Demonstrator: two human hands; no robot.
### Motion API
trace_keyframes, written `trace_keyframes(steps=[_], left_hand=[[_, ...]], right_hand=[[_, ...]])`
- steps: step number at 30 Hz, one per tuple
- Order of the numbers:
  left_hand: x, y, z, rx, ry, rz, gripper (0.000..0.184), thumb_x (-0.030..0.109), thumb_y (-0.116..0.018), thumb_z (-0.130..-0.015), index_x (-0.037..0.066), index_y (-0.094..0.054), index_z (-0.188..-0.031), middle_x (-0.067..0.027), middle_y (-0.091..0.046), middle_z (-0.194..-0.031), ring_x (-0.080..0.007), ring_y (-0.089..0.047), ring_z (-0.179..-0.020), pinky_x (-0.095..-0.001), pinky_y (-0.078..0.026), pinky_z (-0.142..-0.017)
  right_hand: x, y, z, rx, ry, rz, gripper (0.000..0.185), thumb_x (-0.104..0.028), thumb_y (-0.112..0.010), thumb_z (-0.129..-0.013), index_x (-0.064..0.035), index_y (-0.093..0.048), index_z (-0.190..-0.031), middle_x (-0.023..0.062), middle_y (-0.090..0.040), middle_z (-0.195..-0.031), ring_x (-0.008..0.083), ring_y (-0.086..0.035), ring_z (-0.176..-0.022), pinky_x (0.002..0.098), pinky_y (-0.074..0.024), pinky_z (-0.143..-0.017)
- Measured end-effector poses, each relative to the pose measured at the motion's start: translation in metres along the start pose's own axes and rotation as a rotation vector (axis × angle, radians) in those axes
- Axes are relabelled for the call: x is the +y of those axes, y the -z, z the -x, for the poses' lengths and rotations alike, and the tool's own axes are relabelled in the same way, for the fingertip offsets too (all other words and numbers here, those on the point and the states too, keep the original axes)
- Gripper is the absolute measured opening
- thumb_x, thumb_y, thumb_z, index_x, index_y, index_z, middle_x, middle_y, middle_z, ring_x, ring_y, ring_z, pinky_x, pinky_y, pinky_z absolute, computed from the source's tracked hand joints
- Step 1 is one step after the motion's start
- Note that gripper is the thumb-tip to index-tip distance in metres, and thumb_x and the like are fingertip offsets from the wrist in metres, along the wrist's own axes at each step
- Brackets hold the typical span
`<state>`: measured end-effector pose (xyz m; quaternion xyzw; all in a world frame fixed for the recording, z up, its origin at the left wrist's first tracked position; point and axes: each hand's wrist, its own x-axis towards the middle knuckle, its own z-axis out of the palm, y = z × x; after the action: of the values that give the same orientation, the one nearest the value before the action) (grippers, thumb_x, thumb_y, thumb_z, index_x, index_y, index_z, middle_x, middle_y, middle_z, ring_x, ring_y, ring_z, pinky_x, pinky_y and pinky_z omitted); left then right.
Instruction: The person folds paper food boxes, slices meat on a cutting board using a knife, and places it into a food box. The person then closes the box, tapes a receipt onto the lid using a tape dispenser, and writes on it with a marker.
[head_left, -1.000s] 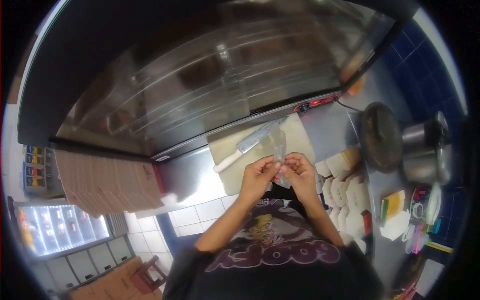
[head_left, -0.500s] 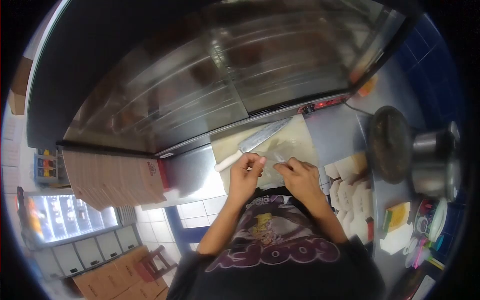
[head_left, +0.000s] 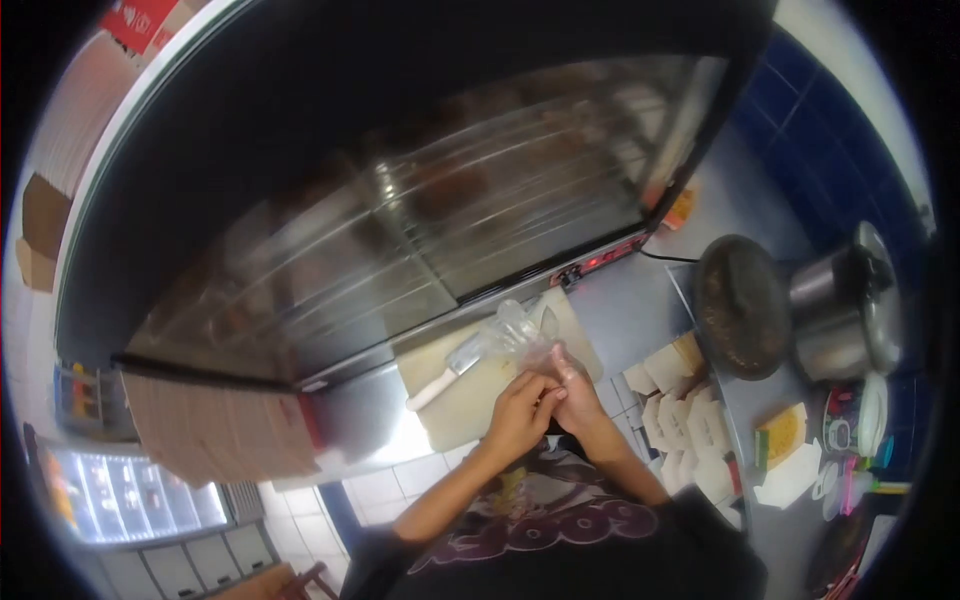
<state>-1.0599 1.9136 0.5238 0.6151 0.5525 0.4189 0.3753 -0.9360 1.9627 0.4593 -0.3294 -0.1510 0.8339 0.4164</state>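
Head view: we see our left hand [head_left: 521,412] curled, pinching a crinkled, clear plastic glove [head_left: 518,332] against our half-open right hand [head_left: 580,402].

Knife [head_left: 432,391]: blade partly covered by the clear plastic glove [head_left: 516,326]
Display case [head_left: 500,205]: stuff inside's too blurry to make out tbh
Red packaging [head_left: 137,24]: chopped by the top edge

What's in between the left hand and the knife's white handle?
Just a bare bit of pale cutting board lies between the left hand and the knife's white handle, in the head view.
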Motion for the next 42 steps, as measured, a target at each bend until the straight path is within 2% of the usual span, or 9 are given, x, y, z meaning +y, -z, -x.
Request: trace_keyframes(steps=[2,9,11,17,22,26,34,40,42], left_hand=[[-0.005,-0.007,-0.004,0.052,-0.007,0.041,0.014,0.013,-0.071,-0.094,0.000,-0.067,-0.096,-0.0150,-0.063,-0.090,-0.0288,-0.064,-0.077,-0.0342,-0.053,-0.064],[0.012,-0.025,-0.016,-0.063,-0.115,0.011,0.011,0.013,-0.070,-0.094,0.002,-0.069,-0.096,-0.0134,-0.067,-0.092,-0.0287,-0.066,-0.084,-0.0373,-0.052,-0.075],[0.036,-0.018,-0.013,-0.432,-0.230,0.128,0.011,0.012,-0.069,-0.095,0.001,-0.070,-0.097,-0.0141,-0.068,-0.095,-0.0292,-0.067,-0.088,-0.0370,-0.053,-0.078],[-0.010,0.003,-0.003,-0.115,0.099,0.082,0.023,0.022,-0.066,-0.099,0.002,-0.073,-0.107,-0.0156,-0.071,-0.100,-0.0311,-0.068,-0.093,-0.0373,-0.053,-0.084],[-0.123,0.054,0.035,0.238,0.232,-0.753,0.030,0.027,-0.070,-0.091,0.008,-0.070,-0.114,-0.0157,-0.069,-0.113,-0.0375,-0.064,-0.104,-0.0480,-0.051,-0.090],[-0.157,0.069,0.063,0.302,0.377,-0.912,0.038,0.027,-0.072,-0.086,0.011,-0.067,-0.120,-0.0137,-0.067,-0.120,-0.0365,-0.061,-0.109,-0.0490,-0.049,-0.090],[-0.170,0.066,0.051,0.162,0.460,-1.099,0.043,0.031,-0.073,-0.088,0.011,-0.065,-0.126,-0.0155,-0.066,-0.124,-0.0362,-0.059,-0.116,-0.0546,-0.043,-0.099],[-0.187,0.072,0.050,0.109,0.375,-1.111,0.036,0.028,-0.069,-0.091,0.009,-0.065,-0.121,-0.0141,-0.066,-0.120,-0.0352,-0.060,-0.112,-0.0529,-0.045,-0.095],[-0.182,0.071,0.056,0.057,0.325,-1.132,0.036,0.026,-0.067,-0.092,0.007,-0.062,-0.121,-0.0160,-0.066,-0.118,-0.0368,-0.061,-0.109,-0.0527,-0.047,-0.092]], right_hand=[[0.006,0.017,-0.016,0.081,0.265,0.163,0.042,-0.040,-0.050,-0.108,-0.0040,-0.059,-0.128,0.0078,-0.065,-0.117,0.0184,-0.064,-0.105,0.0321,-0.0529,-0.090],[-0.047,-0.008,0.001,0.058,0.179,0.215,0.069,-0.058,-0.033,-0.107,-0.0058,-0.045,-0.150,0.0104,-0.053,-0.144,0.0244,-0.053,-0.127,0.0411,-0.0401,-0.111],[-0.067,-0.016,-0.001,0.053,0.177,0.329,0.076,-0.064,-0.030,-0.106,-0.0071,-0.040,-0.155,0.0102,-0.047,-0.151,0.0263,-0.049,-0.133,0.0439,-0.0357,-0.116],[-0.195,0.017,-0.090,0.366,1.294,0.716,0.057,-0.037,-0.059,-0.102,0.0000,-0.050,-0.145,0.0179,-0.053,-0.148,0.0313,-0.053,-0.133,0.0411,-0.0371,-0.114],[-0.252,0.003,-0.129,0.718,1.365,0.921,0.055,-0.031,-0.070,-0.093,0.0009,-0.057,-0.135,0.0235,-0.062,-0.132,0.0357,-0.058,-0.125,0.0444,-0.0410,-0.110],[-0.248,-0.008,-0.122,0.667,1.293,0.862,0.052,-0.029,-0.074,-0.088,-0.0012,-0.062,-0.129,0.0219,-0.065,-0.127,0.0377,-0.061,-0.118,0.0467,-0.0449,-0.105],[-0.219,-0.076,-0.048,-0.103,1.078,1.217,0.034,-0.023,-0.074,-0.091,-0.0002,-0.071,-0.116,0.0192,-0.072,-0.116,0.0327,-0.069,-0.108,0.0420,-0.0519,-0.096],[-0.320,-0.144,-0.077,0.139,1.817,1.521,0.024,-0.015,-0.064,-0.095,0.0002,-0.071,-0.111,0.0183,-0.071,-0.107,0.0375,-0.067,-0.099,0.0467,-0.0520,-0.090],[-0.353,-0.165,-0.101,0.141,1.287,2.069,0.031,-0.019,-0.061,-0.096,-0.0010,-0.068,-0.120,0.0226,-0.068,-0.118,0.0392,-0.064,-0.112,0.0472,-0.0478,-0.101]])
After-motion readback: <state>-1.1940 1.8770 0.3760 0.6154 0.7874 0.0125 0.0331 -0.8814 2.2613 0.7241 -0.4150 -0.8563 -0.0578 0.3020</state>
